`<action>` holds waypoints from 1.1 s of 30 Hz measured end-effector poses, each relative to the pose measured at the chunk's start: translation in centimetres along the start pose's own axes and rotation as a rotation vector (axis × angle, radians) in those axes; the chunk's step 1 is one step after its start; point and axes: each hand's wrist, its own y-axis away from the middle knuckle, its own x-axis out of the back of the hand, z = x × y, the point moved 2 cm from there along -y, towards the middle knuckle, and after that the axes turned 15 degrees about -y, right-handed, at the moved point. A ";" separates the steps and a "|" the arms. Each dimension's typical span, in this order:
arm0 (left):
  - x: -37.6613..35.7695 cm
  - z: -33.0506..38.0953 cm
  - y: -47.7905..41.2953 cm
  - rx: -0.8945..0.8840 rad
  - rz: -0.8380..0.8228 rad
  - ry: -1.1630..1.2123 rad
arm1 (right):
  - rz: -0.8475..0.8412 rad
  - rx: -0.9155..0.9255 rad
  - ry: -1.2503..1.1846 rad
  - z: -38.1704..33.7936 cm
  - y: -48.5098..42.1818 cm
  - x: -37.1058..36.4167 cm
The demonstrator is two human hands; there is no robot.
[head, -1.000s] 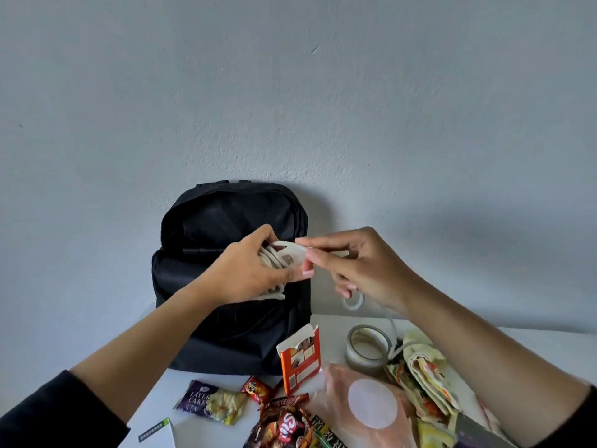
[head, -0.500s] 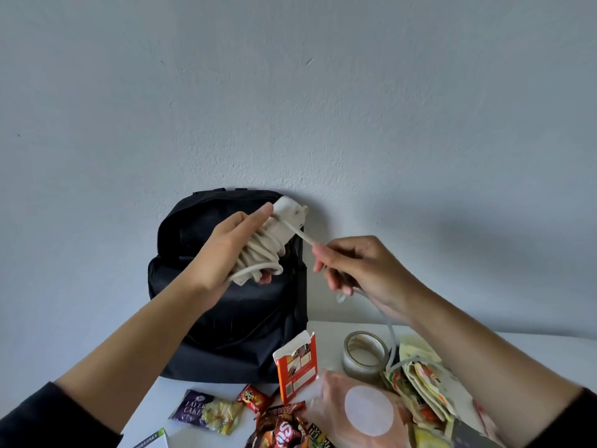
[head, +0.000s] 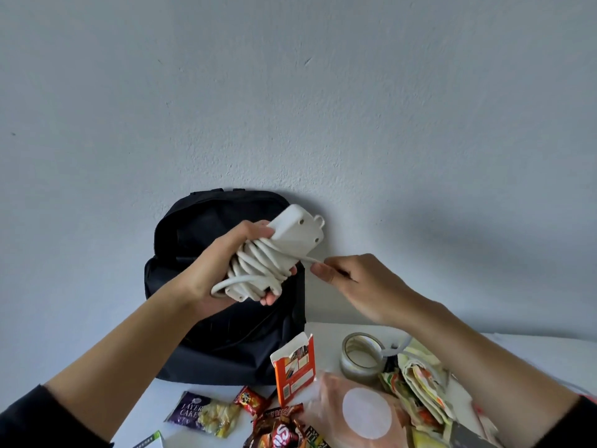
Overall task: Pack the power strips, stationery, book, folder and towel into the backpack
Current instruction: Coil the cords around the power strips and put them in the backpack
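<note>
I wear black long sleeves. My left sleeve (head: 26,421) shows at the near left corner, my right sleeve (head: 573,425) at the near right. Both end in plain dark edges, with bare forearms running on to my left grip (head: 226,270) and right grip (head: 365,286).

"layer cake" on purple packet (head: 202,417)

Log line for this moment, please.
left hand: grips power strip | right hand: pinches cord | backpack: upright against wall, strip not yet packed
</note>
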 end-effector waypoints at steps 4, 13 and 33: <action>1.2 -0.4 0.1 -0.008 -0.095 -0.218 | -0.025 -0.030 0.272 -0.3 -0.5 0.3; -2.3 -3.1 -0.4 0.121 -0.133 -1.045 | -0.117 -0.207 -0.305 0.4 -1.4 0.5; -3.2 -5.4 -0.6 0.204 0.478 -0.179 | 0.117 0.164 -0.525 1.2 3.7 -3.2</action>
